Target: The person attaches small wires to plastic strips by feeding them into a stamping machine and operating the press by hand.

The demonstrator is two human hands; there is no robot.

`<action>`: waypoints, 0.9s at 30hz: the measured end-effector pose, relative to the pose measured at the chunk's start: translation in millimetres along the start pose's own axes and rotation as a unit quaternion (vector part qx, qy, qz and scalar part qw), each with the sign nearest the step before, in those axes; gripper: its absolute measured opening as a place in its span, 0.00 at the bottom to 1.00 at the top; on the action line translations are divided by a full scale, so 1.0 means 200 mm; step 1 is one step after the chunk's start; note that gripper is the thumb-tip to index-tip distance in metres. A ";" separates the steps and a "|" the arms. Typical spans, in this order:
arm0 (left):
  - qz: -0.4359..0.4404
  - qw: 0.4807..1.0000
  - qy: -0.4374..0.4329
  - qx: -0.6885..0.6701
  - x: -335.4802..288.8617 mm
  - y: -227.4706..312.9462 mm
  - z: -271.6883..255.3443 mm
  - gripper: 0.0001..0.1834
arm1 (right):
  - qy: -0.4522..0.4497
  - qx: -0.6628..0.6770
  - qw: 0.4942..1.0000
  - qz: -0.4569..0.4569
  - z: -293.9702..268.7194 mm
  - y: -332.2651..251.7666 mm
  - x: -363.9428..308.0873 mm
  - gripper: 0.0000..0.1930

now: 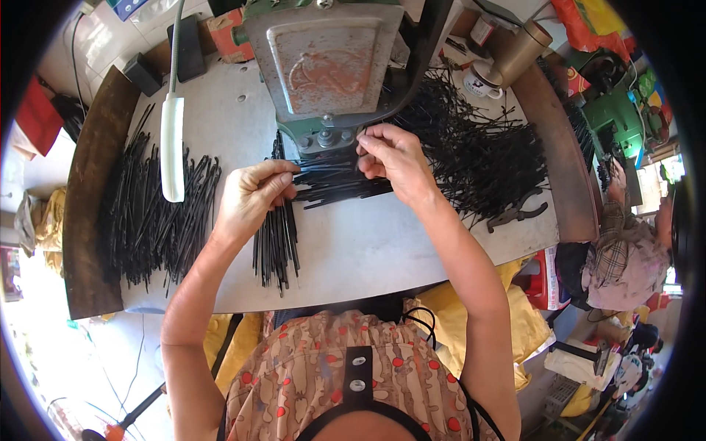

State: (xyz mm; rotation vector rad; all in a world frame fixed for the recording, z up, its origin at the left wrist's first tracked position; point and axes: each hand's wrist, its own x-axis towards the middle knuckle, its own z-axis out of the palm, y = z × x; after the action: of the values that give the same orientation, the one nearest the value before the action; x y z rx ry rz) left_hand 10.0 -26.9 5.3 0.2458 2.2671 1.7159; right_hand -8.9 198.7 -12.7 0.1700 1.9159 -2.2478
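Note:
In front of a green and grey metal machine [323, 70], both my hands are raised over the worktable [346, 250]. My left hand [254, 192] is closed in a pinch on the end of a thin black rod by the machine's base. On the other side of the base, my right hand [403, 158] has thumb and forefinger pressed together; what lies between them is too small to make out. Several black rods [334, 184] lie crosswise between the hands. Below my left hand, a bundle of similar rods [277, 246] points toward me.
More black rods [165, 220] lie at the left, under a white lamp [173, 151]. A tangled heap of them [478, 147] covers the right side, with pliers [517, 213] at its near edge. Behind stand a white mug [483, 79] and a metal flask [523, 51]. Another person [625, 253] sits at far right.

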 end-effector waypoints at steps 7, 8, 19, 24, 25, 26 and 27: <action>0.040 0.994 0.073 -0.076 0.05 0.01 0.14 0.13 | 0.010 0.194 0.981 -0.015 0.06 0.03 0.04 0.05; 0.035 0.993 0.089 -0.073 0.06 0.03 0.15 0.14 | 0.010 0.194 0.981 -0.016 0.07 0.04 0.05 0.05; 0.065 0.990 0.122 0.002 0.21 -0.01 0.16 0.10 | 0.053 0.238 0.967 -0.067 0.11 0.06 0.04 0.07; 0.032 0.992 0.122 -0.009 0.22 -0.03 0.17 0.10 | 0.046 0.235 0.967 -0.082 0.12 0.06 0.03 0.07; 0.053 0.989 0.134 0.028 0.23 -0.04 0.17 0.10 | 0.046 0.238 0.967 -0.084 0.11 0.06 0.03 0.07; 0.074 0.984 0.146 0.065 0.23 -0.05 0.17 0.10 | 0.045 0.237 0.967 -0.084 0.11 0.06 0.02 0.07; 0.074 0.984 0.147 0.064 0.23 -0.05 0.17 0.10 | 0.046 0.233 0.968 -0.082 0.11 0.06 0.02 0.08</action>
State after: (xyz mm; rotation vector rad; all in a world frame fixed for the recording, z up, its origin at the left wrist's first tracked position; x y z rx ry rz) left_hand -21.4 15.9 -18.7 0.2036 2.6373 1.7822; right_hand -10.4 174.0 -21.2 0.1857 1.4510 -2.8184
